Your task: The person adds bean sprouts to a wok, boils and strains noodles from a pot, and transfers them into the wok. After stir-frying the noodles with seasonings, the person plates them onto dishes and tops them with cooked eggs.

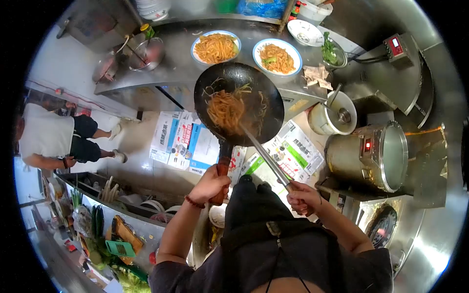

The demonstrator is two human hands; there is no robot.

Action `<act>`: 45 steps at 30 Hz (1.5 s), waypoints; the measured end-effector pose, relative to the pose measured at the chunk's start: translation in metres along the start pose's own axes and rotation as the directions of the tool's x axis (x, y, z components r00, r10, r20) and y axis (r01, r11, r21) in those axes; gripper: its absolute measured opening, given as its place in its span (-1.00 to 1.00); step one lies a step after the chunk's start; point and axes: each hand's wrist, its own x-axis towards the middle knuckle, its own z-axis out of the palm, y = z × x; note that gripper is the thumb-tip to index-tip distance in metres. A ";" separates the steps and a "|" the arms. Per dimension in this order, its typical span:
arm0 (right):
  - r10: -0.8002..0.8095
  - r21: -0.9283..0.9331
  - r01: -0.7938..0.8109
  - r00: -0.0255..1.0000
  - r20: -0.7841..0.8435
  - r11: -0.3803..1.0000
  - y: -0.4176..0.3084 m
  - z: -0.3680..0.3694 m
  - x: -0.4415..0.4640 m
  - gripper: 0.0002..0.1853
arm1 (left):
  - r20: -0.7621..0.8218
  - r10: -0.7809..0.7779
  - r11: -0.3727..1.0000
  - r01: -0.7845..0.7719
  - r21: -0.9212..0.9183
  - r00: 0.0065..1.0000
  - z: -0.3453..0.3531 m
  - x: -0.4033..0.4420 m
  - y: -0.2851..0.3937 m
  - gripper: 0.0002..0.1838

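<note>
My left hand (211,184) is closed round the wooden handle of a black wok (264,93), held up in front of me near the steel counter. Brown fried noodles (225,110) lie in the wok, mostly toward its left side. In my right hand (304,198) is the handle of a long metal ladle (266,156), whose far end is among the noodles and hidden by them. Just beyond the wok, on the counter, are two plates of noodles, a left plate (194,54) and a right plate (299,65).
A crumpled cloth (316,76), a white bowl (305,32) and a bowl of greens (333,52) sit at the counter's right. Below stand a white bucket (318,119) and a large steel pot (349,158). Flattened cardboard (183,141) covers the floor. Another person (49,134) is at left.
</note>
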 end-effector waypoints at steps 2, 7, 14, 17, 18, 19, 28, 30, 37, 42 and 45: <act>0.034 0.140 -0.040 0.998 0.048 0.989 -0.006 0.012 -0.005 -0.51 | 0.013 0.024 1.000 -0.024 0.000 1.000 0.000 0.002 -0.001 -0.89; 0.022 0.177 -0.041 0.994 0.109 0.983 -0.031 0.036 -0.037 -0.48 | 0.068 0.031 0.995 -0.025 -0.094 0.997 -0.006 0.008 -0.016 -0.91; 0.015 0.078 -0.015 1.000 0.007 0.997 -0.064 0.077 -0.096 -0.50 | 0.089 -0.020 0.959 0.044 -0.279 0.996 0.012 0.005 -0.017 -0.92; 0.003 0.156 -0.010 0.999 0.048 0.988 -0.078 0.097 -0.117 -0.49 | 0.107 0.018 0.959 0.013 -0.283 0.994 0.016 0.007 -0.021 -0.95; -0.011 0.162 0.003 0.999 0.047 0.987 -0.082 0.104 -0.125 -0.44 | 0.114 0.039 0.962 -0.006 -0.273 0.993 0.018 0.009 -0.022 -0.95; -0.042 0.181 0.029 0.997 0.067 0.983 -0.086 0.109 -0.132 -0.42 | 0.138 0.056 0.963 -0.017 -0.269 0.989 0.017 0.013 -0.024 -0.95; -0.304 0.427 0.171 0.915 0.266 0.888 -0.127 0.160 -0.175 -0.32 | 0.107 0.033 0.949 0.003 -0.316 0.994 0.026 0.013 -0.021 -0.94; -0.352 0.402 0.212 0.881 0.315 0.891 -0.144 0.169 -0.179 -0.33 | 0.108 0.031 0.949 0.005 -0.314 0.994 0.026 0.015 -0.023 -0.94; -0.398 0.248 0.337 0.879 0.263 0.908 -0.201 0.143 -0.155 -0.42 | 0.113 0.018 0.956 0.016 -0.294 0.993 0.020 0.017 -0.026 -0.93; -0.406 0.051 0.403 0.913 0.044 0.914 -0.226 0.067 -0.065 -0.71 | 0.138 0.035 0.952 0.009 -0.305 0.990 0.018 0.014 -0.022 -0.94; -0.463 -0.262 0.394 0.832 -0.306 0.881 -0.227 0.036 0.000 -0.81 | 0.077 0.013 0.935 0.015 -0.354 0.997 0.020 0.010 -0.020 -0.92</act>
